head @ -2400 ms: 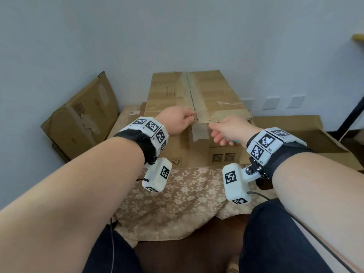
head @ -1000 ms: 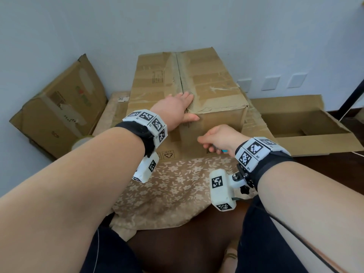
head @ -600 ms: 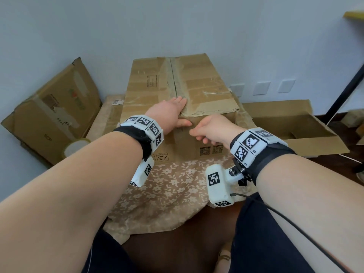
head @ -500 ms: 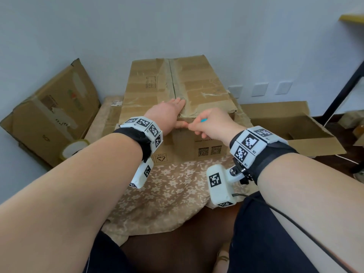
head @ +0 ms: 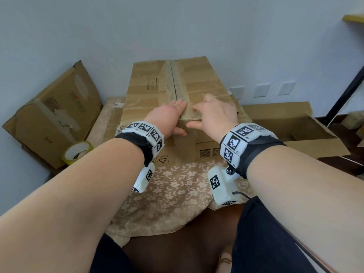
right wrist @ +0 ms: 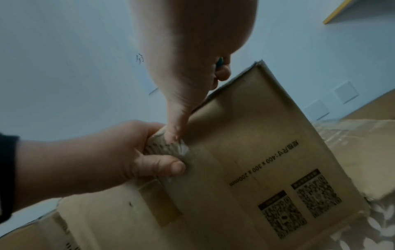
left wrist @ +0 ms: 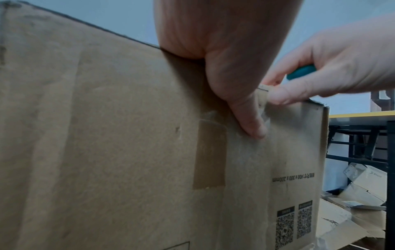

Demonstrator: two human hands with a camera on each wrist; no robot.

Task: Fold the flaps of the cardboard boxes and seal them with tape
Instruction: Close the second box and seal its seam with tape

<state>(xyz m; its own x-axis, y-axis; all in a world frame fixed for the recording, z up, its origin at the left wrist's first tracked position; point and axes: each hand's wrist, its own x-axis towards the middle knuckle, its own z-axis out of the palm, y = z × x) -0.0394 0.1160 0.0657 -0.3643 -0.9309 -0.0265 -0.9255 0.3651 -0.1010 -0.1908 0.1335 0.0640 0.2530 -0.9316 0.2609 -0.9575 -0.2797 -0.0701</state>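
Note:
A closed cardboard box (head: 177,89) stands on a floral cloth, with clear tape along its top seam. My left hand (head: 169,117) lies over the near top edge with straight fingers on the lid. Its thumb (left wrist: 250,121) presses the tape end (right wrist: 181,150) onto the front face. My right hand (head: 214,113) rests just right of the seam, with its thumb (left wrist: 284,98) at the same edge. Its curled fingers hold a small teal tool (left wrist: 301,71), mostly hidden in the palm.
A yellowish tape roll (head: 76,152) lies on the floor at the left, in front of a leaning taped box (head: 53,115). An open box (head: 295,131) sits at the right, with a black pole (head: 344,91) behind it. The floral cloth (head: 177,186) hangs towards my knees.
My right hand has risen from the box's front face to the top edge beside the seam. The left hand has stayed pressing at that edge.

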